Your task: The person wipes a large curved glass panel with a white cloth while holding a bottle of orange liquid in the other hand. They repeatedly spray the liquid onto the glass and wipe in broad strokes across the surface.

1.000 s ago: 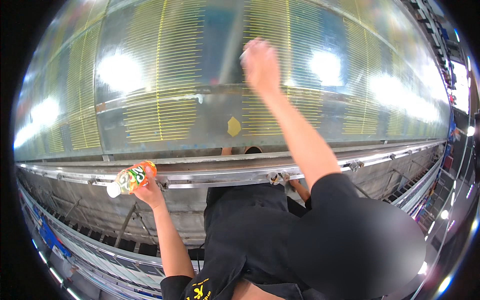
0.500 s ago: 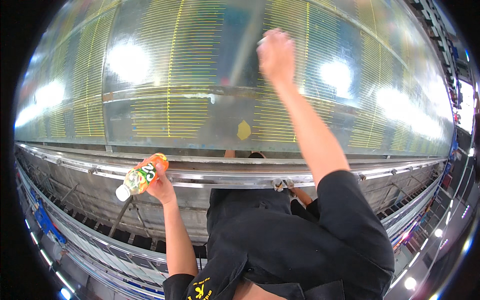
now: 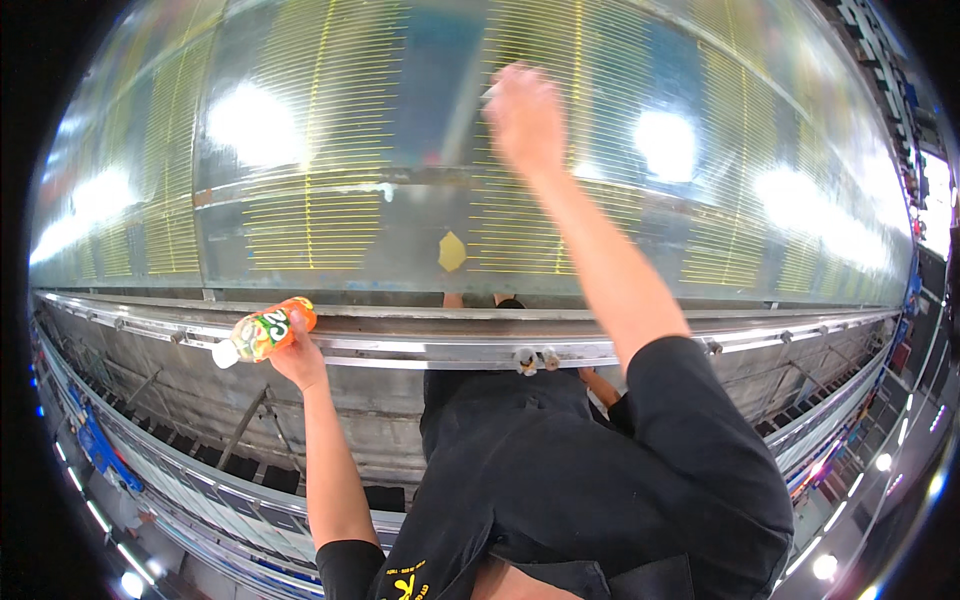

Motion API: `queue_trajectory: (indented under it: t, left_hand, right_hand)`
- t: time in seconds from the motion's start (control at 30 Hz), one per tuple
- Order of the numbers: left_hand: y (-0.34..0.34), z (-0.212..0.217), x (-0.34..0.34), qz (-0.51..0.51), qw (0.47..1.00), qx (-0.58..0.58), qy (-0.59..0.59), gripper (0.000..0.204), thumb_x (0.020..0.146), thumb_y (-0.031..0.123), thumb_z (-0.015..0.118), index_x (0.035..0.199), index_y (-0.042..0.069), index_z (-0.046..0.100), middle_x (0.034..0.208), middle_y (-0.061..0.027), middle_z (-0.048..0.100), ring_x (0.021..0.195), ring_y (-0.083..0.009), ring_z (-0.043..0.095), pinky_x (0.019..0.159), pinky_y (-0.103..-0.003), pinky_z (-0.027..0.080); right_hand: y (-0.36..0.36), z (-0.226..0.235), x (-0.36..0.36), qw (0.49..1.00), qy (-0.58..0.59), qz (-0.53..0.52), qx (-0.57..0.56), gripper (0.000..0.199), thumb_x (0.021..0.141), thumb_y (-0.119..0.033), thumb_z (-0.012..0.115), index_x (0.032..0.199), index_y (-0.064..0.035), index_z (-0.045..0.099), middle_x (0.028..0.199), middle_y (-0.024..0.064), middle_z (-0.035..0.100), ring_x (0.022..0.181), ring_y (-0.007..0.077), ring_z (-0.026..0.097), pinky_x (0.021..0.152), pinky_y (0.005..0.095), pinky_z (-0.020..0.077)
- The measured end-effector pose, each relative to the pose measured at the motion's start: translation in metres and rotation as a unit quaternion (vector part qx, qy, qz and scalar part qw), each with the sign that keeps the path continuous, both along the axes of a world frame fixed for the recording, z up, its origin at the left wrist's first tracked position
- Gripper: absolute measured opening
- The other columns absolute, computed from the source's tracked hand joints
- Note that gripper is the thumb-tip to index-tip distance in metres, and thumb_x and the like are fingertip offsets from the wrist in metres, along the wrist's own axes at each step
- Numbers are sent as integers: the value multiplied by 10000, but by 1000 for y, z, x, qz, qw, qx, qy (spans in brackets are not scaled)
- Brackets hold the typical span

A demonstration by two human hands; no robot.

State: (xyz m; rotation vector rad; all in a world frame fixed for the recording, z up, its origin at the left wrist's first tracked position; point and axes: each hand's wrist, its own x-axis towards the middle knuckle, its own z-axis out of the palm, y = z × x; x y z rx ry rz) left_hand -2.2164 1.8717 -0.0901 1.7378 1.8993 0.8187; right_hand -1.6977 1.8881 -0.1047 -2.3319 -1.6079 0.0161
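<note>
My left hand is wrapped round the base end of a plastic bottle with a white cap and an orange and green label. The bottle lies tilted almost level above the metal rail, its cap pointing left. Stretched forward, my right hand is over a long, shiny table surface marked with rows of yellow lines. Its fingers are curled together and slightly blurred. A small whitish bit shows at the fingertips, too small to name. Whether this hand touches the surface cannot be seen.
A metal rail runs along the table's near edge, with small fittings on it. A yellow patch marks the surface. Bright lamp reflections glare on it. Slatted metal framework and a blue object lie lower left.
The table and rail have slid left in the picture as the view shifted. The bottle in my left hand sits a little farther left and higher. My right hand appears slightly farther left and lower.
</note>
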Motion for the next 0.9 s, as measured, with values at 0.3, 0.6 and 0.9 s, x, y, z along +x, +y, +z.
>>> queue_trajectory:
  t: [0.3,0.6,0.9]
  left_hand:
    - [-5,20,10,94,995,-39,5,464,1004,427,798,1203,10,764,1154,-107,810,1057,-244,761,940,-386,574]
    - [1,19,17,89,994,-36,62,519,1000,486,785,1198,7,761,1166,-118,807,1073,-279,760,954,-408,562]
    - [4,21,26,78,993,-57,64,599,985,561,772,1247,26,713,1219,-139,797,1127,-329,750,973,-440,555]
  right_hand:
    - [-176,23,34,966,-82,195,-148,497,1072,-284,555,1553,-161,572,1616,170,535,1546,377,442,1277,616,328]
    - [-131,13,-45,963,-178,191,-60,534,1062,-273,501,1536,-28,523,1518,186,577,1422,390,556,1210,520,439]
    - [-80,-8,115,995,-58,-76,30,496,1082,-275,514,1530,-63,533,1606,229,511,1521,448,439,1286,587,315]
